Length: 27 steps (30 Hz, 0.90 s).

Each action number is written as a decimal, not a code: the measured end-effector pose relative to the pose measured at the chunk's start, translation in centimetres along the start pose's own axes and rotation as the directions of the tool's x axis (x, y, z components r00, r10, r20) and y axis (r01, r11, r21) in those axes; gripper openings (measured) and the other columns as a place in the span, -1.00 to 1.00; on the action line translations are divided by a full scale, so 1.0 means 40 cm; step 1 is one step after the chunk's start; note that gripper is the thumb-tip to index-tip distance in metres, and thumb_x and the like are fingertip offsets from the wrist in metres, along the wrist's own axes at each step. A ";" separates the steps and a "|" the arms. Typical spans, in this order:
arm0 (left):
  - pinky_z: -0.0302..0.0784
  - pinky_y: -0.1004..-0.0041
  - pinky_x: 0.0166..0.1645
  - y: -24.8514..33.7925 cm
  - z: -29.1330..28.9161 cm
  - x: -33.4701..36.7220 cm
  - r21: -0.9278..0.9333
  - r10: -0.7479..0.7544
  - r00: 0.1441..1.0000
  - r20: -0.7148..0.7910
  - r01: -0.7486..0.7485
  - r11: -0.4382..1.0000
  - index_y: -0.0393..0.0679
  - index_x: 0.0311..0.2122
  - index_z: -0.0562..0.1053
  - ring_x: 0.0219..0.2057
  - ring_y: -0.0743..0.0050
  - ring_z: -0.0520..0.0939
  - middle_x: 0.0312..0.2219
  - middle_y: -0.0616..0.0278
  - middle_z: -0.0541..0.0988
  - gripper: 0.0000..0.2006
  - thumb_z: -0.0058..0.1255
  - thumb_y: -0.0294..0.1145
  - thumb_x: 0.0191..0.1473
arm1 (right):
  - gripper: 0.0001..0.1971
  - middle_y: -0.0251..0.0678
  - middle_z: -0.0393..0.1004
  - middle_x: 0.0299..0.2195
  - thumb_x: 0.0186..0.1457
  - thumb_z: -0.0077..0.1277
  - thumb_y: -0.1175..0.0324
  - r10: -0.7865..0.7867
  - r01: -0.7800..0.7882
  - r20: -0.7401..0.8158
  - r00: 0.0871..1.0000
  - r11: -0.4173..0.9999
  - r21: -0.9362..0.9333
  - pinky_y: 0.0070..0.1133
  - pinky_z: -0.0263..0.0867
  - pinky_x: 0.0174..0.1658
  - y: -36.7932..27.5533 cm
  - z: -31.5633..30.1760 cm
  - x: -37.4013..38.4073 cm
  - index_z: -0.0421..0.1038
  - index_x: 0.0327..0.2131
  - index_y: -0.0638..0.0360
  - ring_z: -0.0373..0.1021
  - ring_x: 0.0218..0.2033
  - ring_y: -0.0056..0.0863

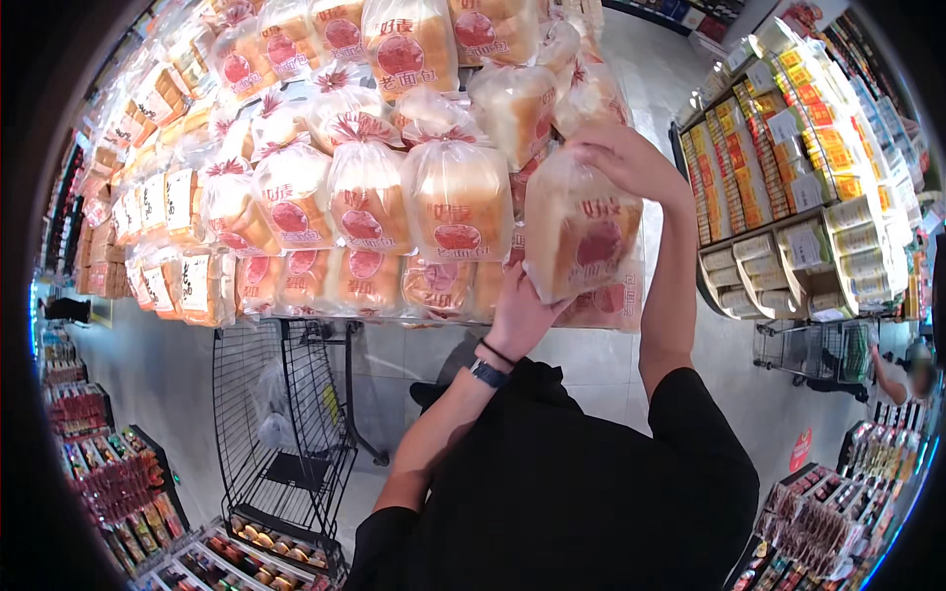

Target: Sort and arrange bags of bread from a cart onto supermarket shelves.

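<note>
A bagged loaf of bread (pixel 581 231), in clear plastic with red print, is between my two hands at the right front of the bread display. From above, my right hand (pixel 613 163) is closed on the gathered top of the bag. My left hand (pixel 522 310) supports the loaf at its lower left corner; its fingers are partly hidden beneath and behind it. The loaf leans slightly. Just left of it another bagged loaf (pixel 456 202) stands upright in the front row. More bagged loaves lie below, partly covered by the one I hold.
Stacked bread in several tiers (pixel 399 44) fills the display ahead. A black wire shopping cart (pixel 286 424) stands at the lower left with a plastic bag inside. At right is a curved shelf (pixel 788 187) of packets and cans. Another person (pixel 902 374) is beside a cart at far right.
</note>
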State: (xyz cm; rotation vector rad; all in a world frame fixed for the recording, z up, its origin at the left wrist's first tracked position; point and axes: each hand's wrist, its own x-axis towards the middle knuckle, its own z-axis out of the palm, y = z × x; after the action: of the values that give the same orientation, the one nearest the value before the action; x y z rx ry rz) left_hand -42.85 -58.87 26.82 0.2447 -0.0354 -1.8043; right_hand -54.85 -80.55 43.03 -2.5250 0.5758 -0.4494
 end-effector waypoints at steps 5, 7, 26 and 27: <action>0.03 0.06 0.41 -0.029 -0.044 0.105 -0.063 0.133 0.972 -0.192 -0.147 0.987 -0.04 0.30 0.16 0.29 0.05 0.25 0.26 0.11 0.27 -0.44 -0.38 0.04 0.31 | -0.73 -0.16 0.54 -0.22 0.28 -0.05 0.27 0.045 -0.053 0.067 0.997 0.992 0.116 -0.48 0.32 -0.02 0.132 0.050 0.106 0.46 -0.13 0.29 0.47 -0.18 -0.27; 0.02 0.07 0.41 -0.025 -0.052 0.121 -0.056 0.151 0.968 -0.201 -0.165 0.985 -0.08 0.30 0.15 0.29 0.04 0.25 0.26 0.09 0.26 -0.41 -0.36 0.06 0.30 | -0.72 -0.16 0.55 -0.23 0.28 -0.04 0.26 -0.055 0.056 -0.009 0.998 0.991 0.118 -0.47 0.32 -0.01 0.176 0.082 0.136 0.48 -0.13 0.29 0.46 -0.15 -0.26; 0.01 0.09 0.42 -0.007 -0.061 0.088 -0.117 0.080 0.984 -0.162 -0.100 0.988 -0.28 0.28 0.13 0.32 -0.06 0.20 0.28 -0.08 0.21 -0.39 -0.36 0.00 0.33 | -0.77 -0.18 0.45 -0.04 0.13 0.06 0.50 0.009 -0.062 -0.529 0.848 0.995 -0.083 -0.42 0.27 0.07 0.130 0.178 0.015 0.51 -0.11 0.22 0.38 -0.01 -0.18; 0.01 0.09 0.42 -0.005 -0.060 0.077 -0.122 0.074 0.984 -0.164 -0.095 0.988 -0.28 0.28 0.13 0.32 -0.06 0.20 0.28 -0.08 0.21 -0.39 -0.36 0.00 0.33 | -0.76 -0.16 0.43 -0.02 0.12 0.05 0.53 0.019 -0.064 -0.548 0.836 0.996 -0.063 -0.41 0.27 0.07 0.125 0.187 -0.004 0.50 -0.11 0.23 0.37 0.00 -0.18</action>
State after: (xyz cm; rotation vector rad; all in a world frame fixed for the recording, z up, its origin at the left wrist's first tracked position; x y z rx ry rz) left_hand -43.28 -61.54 23.99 0.2888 0.1814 -1.6898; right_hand -53.46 -81.38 34.18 -2.4362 0.8683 -1.1775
